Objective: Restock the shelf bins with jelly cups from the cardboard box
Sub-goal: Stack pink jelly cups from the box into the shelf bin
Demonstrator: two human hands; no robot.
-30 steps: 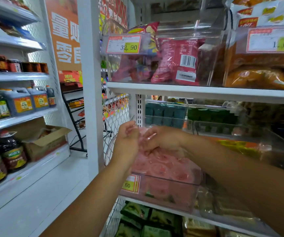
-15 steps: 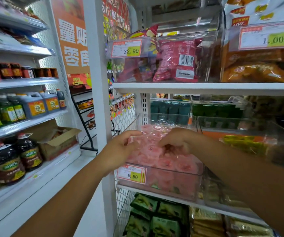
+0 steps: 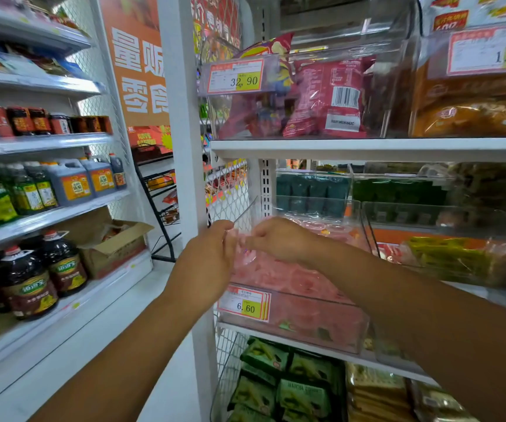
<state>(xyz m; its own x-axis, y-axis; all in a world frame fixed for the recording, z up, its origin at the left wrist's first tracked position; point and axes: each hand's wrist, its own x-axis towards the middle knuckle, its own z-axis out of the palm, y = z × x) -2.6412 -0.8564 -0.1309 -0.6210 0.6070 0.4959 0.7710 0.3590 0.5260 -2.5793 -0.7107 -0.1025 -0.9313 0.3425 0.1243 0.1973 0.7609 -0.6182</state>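
Observation:
A clear shelf bin [image 3: 312, 328] on the middle shelf is filled with pink jelly cups [image 3: 294, 280]. It carries a price tag reading 6.60 [image 3: 245, 305]. Over the bin's front left corner my left hand [image 3: 207, 263] and my right hand [image 3: 280, 240] meet fingertip to fingertip. Together they pinch a pink jelly cup [image 3: 241, 249] just above the pile. Much of that cup is hidden by my fingers.
A white upright post [image 3: 184, 178] stands just left of the bin. Neighbouring clear bins [image 3: 446, 248] hold green and dark snack packs. An open cardboard box [image 3: 114, 245] sits on the low left shelf beside oil bottles [image 3: 29, 281]. Green packs [image 3: 279, 385] fill the shelf below.
Both hands have lifted off the pile of jelly cups and come together at the bin's front left corner, now pinching one cup between them. The view has drifted slightly.

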